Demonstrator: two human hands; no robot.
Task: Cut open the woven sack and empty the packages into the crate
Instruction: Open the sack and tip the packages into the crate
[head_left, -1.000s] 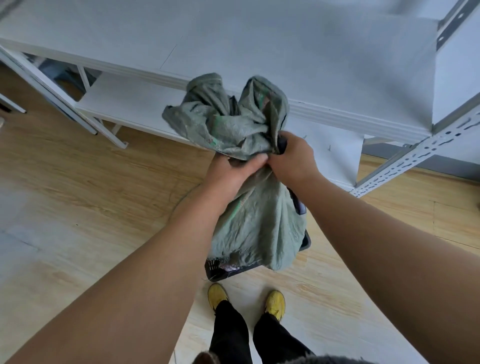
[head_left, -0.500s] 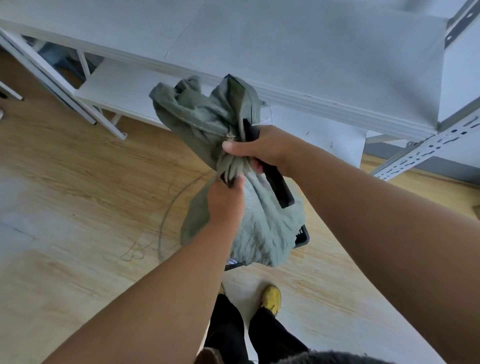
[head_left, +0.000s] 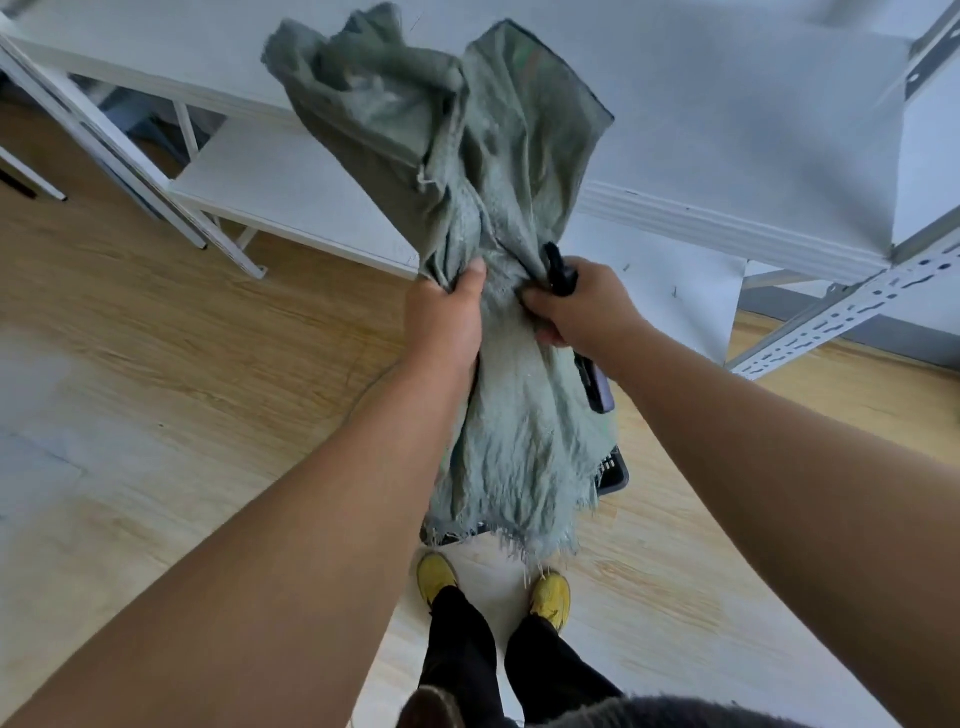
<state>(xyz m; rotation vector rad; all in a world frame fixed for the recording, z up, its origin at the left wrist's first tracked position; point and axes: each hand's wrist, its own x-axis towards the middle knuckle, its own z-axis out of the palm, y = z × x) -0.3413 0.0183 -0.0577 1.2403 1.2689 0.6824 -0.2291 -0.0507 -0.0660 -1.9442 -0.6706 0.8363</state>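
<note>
Grey-green woven sack (head_left: 498, 332): limp, long axis vertical, frayed cut edge down, bunched end up before white metal shelf (head_left: 727, 130). Left hand (head_left: 447, 317) grips gathered middle; right hand (head_left: 582, 306) pinches sack beside it, also clasping black-handled cutter (head_left: 561, 270), blade unseen. Dark plastic crate (head_left: 613, 470) below, mostly hidden. Wooden floor (head_left: 156, 389) around.

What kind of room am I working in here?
Probably a storeroom or small warehouse: white slotted-angle shelving with bare boards, a wood-look floor, and a dark crate on the floor under the woven sack.
</note>
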